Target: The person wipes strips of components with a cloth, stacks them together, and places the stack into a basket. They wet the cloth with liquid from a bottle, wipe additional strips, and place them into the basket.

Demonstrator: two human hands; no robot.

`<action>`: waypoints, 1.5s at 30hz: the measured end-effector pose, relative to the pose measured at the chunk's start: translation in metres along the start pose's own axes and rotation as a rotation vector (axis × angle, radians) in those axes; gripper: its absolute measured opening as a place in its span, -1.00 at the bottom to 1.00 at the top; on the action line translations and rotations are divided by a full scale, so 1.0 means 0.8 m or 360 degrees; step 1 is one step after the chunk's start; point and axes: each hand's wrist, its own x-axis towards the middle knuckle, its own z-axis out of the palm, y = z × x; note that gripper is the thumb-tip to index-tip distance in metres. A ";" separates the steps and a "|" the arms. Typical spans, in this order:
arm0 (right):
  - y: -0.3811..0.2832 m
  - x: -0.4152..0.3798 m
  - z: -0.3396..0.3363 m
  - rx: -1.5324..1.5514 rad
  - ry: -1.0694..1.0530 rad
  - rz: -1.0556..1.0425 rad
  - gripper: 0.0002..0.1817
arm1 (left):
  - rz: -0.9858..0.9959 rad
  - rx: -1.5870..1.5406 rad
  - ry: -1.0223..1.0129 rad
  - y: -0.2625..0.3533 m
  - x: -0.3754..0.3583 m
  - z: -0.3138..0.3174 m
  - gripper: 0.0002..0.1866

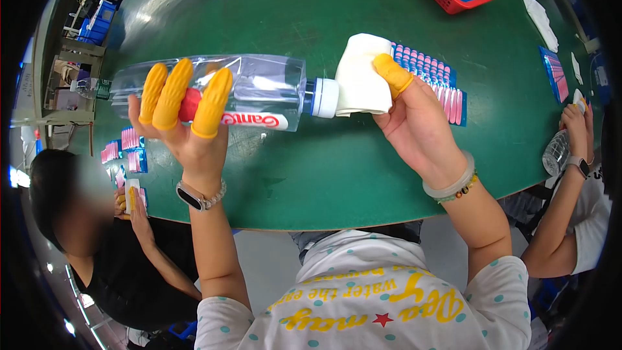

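From my remote seat, I see my left grip (194, 146) wrapped around the clear bottle (265, 84), which lies sideways above the green counter (291, 178), its white cap (328, 98) pointing right. My right grip (418, 113) pinches the white cloth (363, 71) beside that cap — whether they touch, I cannot tell. Cloth and hand partly block my view of the pink sticks (455, 105) behind. The red basket (447, 1) sits at the far edge, well apart — co-workers' hands (141, 217) are busy at left, and another clear bottle (556, 153) is near the right-hand person.
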 end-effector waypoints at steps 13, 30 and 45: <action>0.000 0.015 -0.025 0.0284 -0.0246 0.0039 -0.67 | -0.1357 -0.1681 -0.0221 -0.004 0.046 0.081 -0.24; -0.076 0.012 -0.056 0.0585 -0.0134 -0.0420 -0.73 | -0.1479 -0.3472 0.0854 0.167 0.052 -0.100 -0.39; -0.068 0.022 -0.064 0.0527 0.0017 -0.0365 -0.76 | -0.1458 -0.3610 0.1341 0.289 0.038 -0.143 -0.19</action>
